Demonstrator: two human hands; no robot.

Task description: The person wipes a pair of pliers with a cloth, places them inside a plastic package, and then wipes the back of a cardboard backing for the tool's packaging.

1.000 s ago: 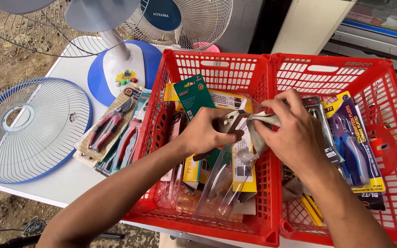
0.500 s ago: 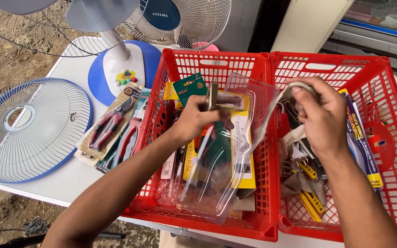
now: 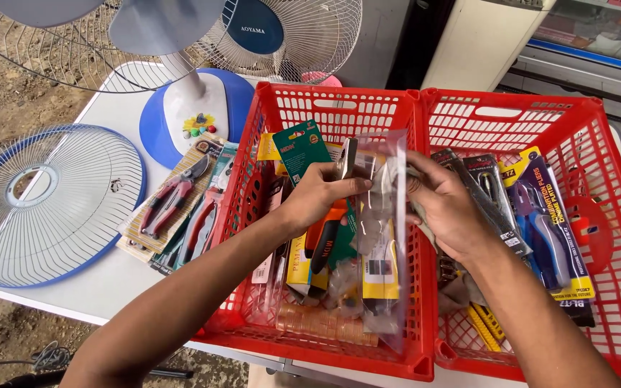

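My left hand (image 3: 319, 196) pinches the top of a clear plastic blister pack (image 3: 381, 237) holding a tool, with a yellow card at its lower part. It hangs upright over the left red basket (image 3: 339, 108). My right hand (image 3: 445, 208) touches the pack's right edge and holds a crumpled grey cloth against the palm. Below the pack lie more packaged tools, one with an orange handle (image 3: 325, 241).
The right red basket (image 3: 512, 115) holds packaged pliers with blue handles (image 3: 548, 230). Carded red-handled cutters (image 3: 174, 201) lie on the white table (image 3: 109, 287) beside a blue-rimmed fan grille (image 3: 44, 205). A fan base (image 3: 195, 115) and fans stand behind.
The pack has swung from a tilt to upright. My right hand has come back in from the right basket to the pack's edge.
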